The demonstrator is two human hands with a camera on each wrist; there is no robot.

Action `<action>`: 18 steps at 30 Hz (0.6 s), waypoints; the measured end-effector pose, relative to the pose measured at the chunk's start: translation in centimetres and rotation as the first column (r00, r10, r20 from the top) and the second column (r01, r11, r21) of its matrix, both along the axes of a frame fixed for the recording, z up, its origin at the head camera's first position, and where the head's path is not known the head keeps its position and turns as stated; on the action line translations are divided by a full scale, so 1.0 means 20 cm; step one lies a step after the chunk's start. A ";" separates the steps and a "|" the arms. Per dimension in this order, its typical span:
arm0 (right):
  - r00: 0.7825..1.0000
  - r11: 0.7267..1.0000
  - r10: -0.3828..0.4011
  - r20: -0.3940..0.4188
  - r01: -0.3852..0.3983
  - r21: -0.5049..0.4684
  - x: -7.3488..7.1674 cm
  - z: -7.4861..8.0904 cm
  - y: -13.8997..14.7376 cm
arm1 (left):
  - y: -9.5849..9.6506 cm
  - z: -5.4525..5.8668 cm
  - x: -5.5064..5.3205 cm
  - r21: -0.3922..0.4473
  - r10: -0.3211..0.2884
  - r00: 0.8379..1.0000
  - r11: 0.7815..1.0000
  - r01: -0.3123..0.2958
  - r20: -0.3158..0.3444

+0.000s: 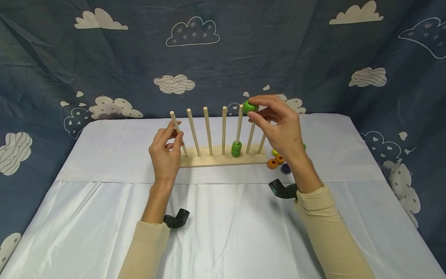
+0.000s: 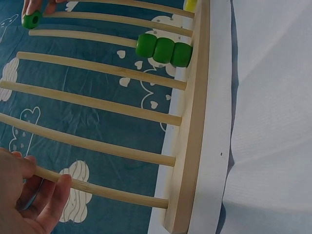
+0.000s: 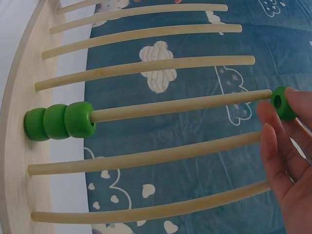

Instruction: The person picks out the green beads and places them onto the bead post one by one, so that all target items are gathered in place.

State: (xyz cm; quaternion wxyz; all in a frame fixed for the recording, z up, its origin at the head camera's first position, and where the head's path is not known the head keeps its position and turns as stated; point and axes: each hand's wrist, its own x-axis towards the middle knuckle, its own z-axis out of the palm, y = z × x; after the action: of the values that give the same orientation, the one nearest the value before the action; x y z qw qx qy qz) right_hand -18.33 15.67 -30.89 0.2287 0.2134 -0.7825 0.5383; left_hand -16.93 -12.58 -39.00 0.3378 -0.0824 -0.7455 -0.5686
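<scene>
A wooden rack (image 1: 223,160) with several upright pegs stands near the far side of the table. Three green beads (image 1: 236,149) are stacked at the foot of one peg, right of the middle. My right hand (image 1: 278,120) pinches another green bead (image 3: 282,103) between thumb and fingers. Its hole shows in the right wrist view, and it sits beside the tip of the peg that bears the stack. With thumb and fingers my left hand (image 1: 166,153) holds the leftmost peg (image 2: 117,194) along its upper part.
Loose beads lie on the white cloth right of the rack: orange beads (image 1: 272,164), a dark blue bead (image 1: 285,168) and a yellow-green one (image 1: 275,152), partly behind my right wrist. A dark blue curtain (image 1: 223,62) with clouds hangs behind the table.
</scene>
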 end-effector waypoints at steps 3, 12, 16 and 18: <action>1.000 1.000 0.004 -0.005 -0.004 -0.006 0.00 0.01 -0.01 | 0.00 0.00 0.00 -0.001 -0.002 1.000 1.000 0.002 0.001; 0.999 0.998 0.044 -0.015 -0.045 -0.039 -0.02 0.02 -0.04 | 0.00 0.00 0.00 -0.002 -0.001 1.000 1.000 0.001 -0.001; 0.999 0.998 0.045 -0.008 -0.045 -0.048 -0.02 0.03 -0.05 | 0.00 0.00 0.00 0.000 0.000 1.000 1.000 0.000 -0.003; 0.999 0.998 0.039 -0.002 -0.039 -0.046 -0.02 0.02 -0.05 | 0.00 0.00 0.00 0.001 0.000 1.000 1.000 0.000 -0.003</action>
State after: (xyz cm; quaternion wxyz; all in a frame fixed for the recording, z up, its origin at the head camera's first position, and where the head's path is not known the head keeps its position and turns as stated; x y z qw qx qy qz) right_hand -18.79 14.61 -30.44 0.2232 0.2236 -0.7657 0.5603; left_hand -16.95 -12.53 -39.02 0.3388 -0.0833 -0.7448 -0.5688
